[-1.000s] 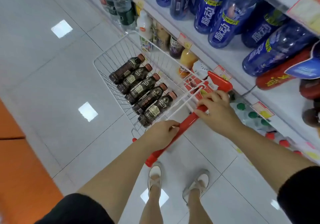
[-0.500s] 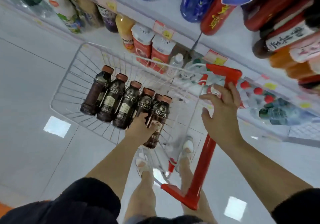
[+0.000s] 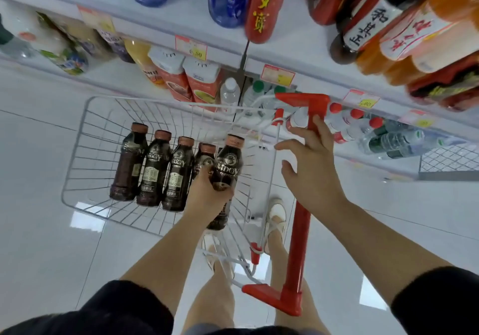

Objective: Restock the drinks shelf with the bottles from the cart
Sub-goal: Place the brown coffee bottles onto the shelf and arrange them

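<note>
A white wire cart (image 3: pixel 77 158) with a red handle (image 3: pixel 300 220) stands in front of the drinks shelf (image 3: pixel 166 36). Several dark coffee bottles with brown caps lie side by side in its basket (image 3: pixel 153 169). My left hand (image 3: pixel 207 194) is closed around the rightmost coffee bottle (image 3: pixel 228 163), which is raised above the others with its cap pointing at the shelf. My right hand (image 3: pixel 313 169) rests over the red handle with fingers spread and holds nothing.
The shelf holds blue bottles (image 3: pixel 225 0), red and orange bottles (image 3: pixel 388 24), juice cartons (image 3: pixel 202 81) and water bottles (image 3: pixel 350 125) on the lowest level. Yellow-red price tags (image 3: pixel 191 47) line the shelf edges. White tiled floor lies left of the cart. My feet (image 3: pixel 274 218) stand under the basket.
My left hand left the handle, reached into the basket, closed on the rightmost coffee bottle and lifted it. My right hand loosened on the handle. The view swung toward the shelf.
</note>
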Motion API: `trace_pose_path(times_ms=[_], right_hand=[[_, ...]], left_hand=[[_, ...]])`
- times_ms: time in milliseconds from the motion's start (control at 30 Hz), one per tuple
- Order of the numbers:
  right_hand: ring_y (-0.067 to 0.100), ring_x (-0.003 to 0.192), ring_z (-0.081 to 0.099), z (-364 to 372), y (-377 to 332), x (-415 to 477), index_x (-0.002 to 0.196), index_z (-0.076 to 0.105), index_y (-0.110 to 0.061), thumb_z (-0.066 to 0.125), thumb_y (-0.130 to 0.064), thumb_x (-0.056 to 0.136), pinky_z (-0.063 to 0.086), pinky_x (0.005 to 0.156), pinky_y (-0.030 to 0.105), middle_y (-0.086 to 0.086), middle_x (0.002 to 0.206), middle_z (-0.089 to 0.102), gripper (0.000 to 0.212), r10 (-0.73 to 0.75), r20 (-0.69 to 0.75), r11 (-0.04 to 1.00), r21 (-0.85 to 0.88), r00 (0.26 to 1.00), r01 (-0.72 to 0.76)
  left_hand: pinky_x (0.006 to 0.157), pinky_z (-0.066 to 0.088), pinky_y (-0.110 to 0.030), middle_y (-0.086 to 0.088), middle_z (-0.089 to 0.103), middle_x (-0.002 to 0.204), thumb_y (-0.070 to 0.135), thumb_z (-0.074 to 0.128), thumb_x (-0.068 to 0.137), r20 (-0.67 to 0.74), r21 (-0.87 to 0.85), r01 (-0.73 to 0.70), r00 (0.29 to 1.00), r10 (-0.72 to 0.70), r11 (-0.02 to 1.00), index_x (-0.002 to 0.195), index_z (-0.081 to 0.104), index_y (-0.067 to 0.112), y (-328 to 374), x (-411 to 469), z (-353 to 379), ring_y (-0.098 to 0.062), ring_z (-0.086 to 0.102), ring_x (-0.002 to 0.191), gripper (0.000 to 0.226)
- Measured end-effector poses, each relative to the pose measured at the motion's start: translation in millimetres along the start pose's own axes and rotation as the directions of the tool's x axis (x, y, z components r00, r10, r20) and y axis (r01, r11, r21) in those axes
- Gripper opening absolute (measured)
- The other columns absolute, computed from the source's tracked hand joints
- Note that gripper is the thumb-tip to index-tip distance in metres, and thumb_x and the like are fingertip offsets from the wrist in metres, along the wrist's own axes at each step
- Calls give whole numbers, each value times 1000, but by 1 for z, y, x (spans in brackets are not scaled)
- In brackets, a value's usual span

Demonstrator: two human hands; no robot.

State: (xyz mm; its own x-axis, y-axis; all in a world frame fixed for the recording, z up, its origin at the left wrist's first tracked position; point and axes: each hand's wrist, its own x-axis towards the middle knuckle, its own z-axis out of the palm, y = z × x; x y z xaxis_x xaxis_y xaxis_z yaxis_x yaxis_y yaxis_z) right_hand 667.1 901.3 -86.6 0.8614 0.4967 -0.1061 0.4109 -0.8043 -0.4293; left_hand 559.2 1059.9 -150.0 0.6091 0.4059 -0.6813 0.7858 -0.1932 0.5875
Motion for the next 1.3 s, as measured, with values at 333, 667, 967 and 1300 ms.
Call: trace_pose_path(times_ms=[333,667,967,1300], right_hand=[[6,100,63,-99,-87,1,120,45,-38,69,-39,78,53,85,30,-7,116,63,48,92,563,486,694,821,-531],[10,94,64,-97,-111,22,123,51,-24,66,-27,82,50,86,35,-5,104,66,44,140,547,446,710,825,-546],[7,82,62,-2,-146,45,116,55,-23,62,-28,86,46,70,29,-8,92,65,32,389,513,302,713,765,-632],[7,77,66,104,-162,45,111,55,-26,67,-27,81,47,67,28,-7,91,67,33,530,481,278,679,698,-679]], left_hand=[[67,43,-1,24,56,98,25,73,77,-169,-261,-304,949,267,916,111,40,44,126,-116,-68,18,55,87,51],[75,45,-5,23,61,105,31,64,86,-98,-269,-281,960,264,921,127,48,38,104,-117,-106,9,60,92,45],[80,49,-32,0,64,100,17,55,89,-199,-117,133,968,-155,984,121,57,16,-34,-11,-180,-21,60,92,31],[72,54,-35,-5,62,106,25,62,81,-83,86,212,975,-205,973,126,43,15,-123,92,-158,-27,62,90,49]])
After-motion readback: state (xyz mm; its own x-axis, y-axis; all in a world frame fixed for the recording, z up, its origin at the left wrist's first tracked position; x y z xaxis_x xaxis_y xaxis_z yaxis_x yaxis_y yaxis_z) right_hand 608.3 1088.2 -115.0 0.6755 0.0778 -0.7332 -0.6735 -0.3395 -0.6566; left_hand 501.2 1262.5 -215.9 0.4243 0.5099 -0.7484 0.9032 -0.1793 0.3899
